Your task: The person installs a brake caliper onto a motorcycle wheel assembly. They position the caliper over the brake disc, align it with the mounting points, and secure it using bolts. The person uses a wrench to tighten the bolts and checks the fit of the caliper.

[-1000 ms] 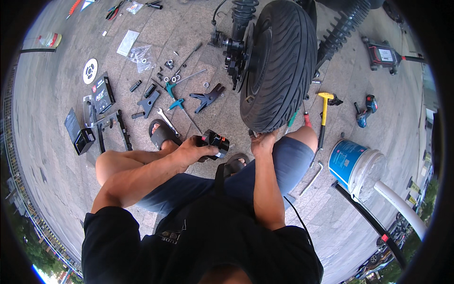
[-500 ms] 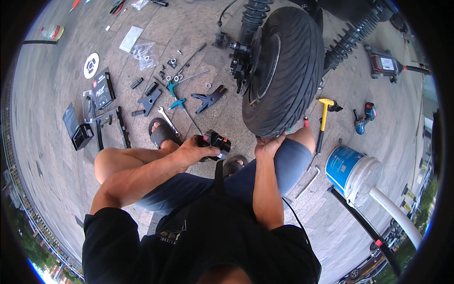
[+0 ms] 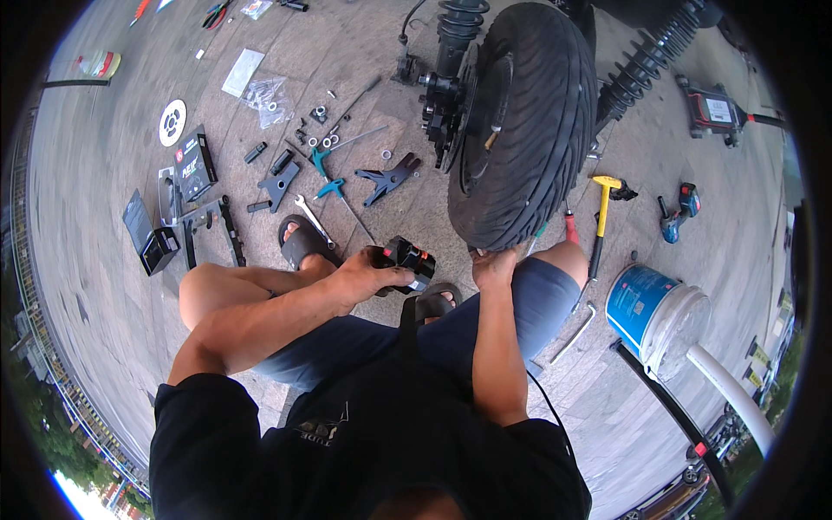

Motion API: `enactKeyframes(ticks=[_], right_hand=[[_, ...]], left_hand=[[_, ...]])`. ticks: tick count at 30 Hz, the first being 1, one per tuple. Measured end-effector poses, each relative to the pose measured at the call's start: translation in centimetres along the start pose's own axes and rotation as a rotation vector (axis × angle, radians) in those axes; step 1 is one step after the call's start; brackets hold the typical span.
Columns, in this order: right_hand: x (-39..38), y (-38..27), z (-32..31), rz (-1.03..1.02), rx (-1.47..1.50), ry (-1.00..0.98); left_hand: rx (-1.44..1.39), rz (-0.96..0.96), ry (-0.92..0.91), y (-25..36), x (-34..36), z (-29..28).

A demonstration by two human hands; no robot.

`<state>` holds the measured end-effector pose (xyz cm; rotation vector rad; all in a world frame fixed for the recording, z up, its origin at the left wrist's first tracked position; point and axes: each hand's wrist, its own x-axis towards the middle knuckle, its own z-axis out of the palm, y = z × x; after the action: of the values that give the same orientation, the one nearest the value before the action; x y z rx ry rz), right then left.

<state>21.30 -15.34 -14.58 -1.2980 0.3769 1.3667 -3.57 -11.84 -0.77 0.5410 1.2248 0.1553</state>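
Tyre and wheel, black and deeply treaded (image 3: 542, 147), stand upright in front of the person, a little right of centre, mounted between a coil-spring shock absorber (image 3: 458, 26) on the left and another spring strut (image 3: 646, 69) on the right. Dark mechanical parts (image 3: 440, 113) sit at the hub on the wheel's left side.

At the lowest edge of the tread, the right hand (image 3: 494, 268) reaches up and touches the rubber from below; its fingertips are hidden under the tyre, so I can't tell whether they grip it. Just left of that, clear of the wheel, the left hand (image 3: 361, 278) has its fingers wrapped around a compact black device (image 3: 410, 263) with red-orange marks, held above the paving (image 3: 433, 208).

By the left foot, in its dark sandal (image 3: 303, 243), lies a silver wrench (image 3: 314, 221). Beyond it I see two teal-handled tools (image 3: 330, 188), a dark forked bracket (image 3: 388, 179) and a clear plastic bag (image 3: 264, 97). A black box (image 3: 196, 166) is farther left.

Over on the right lie a yellow-headed hammer (image 3: 605, 195) and a bent metal bar (image 3: 574, 334), with a blue cordless drill (image 3: 672, 227), a blue-and-white bucket (image 3: 640, 299) and a floor jack (image 3: 715, 111) farther out.
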Motion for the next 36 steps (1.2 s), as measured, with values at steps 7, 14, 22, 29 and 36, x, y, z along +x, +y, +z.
enactKeyframes(ticks=[7, 14, 22, 29, 36], right_hand=[[1.0, 0.2, 0.8, 0.088, 0.233, -0.180], [0.0, 0.1, 2.5, 0.020, 0.317, -0.185], [-2.0, -0.6, 1.3, 0.006, 0.118, 0.075], [-1.8, -1.0, 0.4, -0.027, 0.131, 0.134], [-0.2, 0.1, 0.3, -0.069, 0.116, -0.032]], left_hand=[[-0.046, -0.012, 0.074, -0.9, 0.1, -0.5], [-0.047, -0.009, 0.093, -0.1, -0.7, -0.4], [-0.028, 0.042, 0.048, 0.2, -0.5, -0.5], [-0.001, 0.013, -0.014, -0.4, 0.2, -0.2], [-0.003, -0.003, 0.015, -0.6, 0.6, -0.5]])
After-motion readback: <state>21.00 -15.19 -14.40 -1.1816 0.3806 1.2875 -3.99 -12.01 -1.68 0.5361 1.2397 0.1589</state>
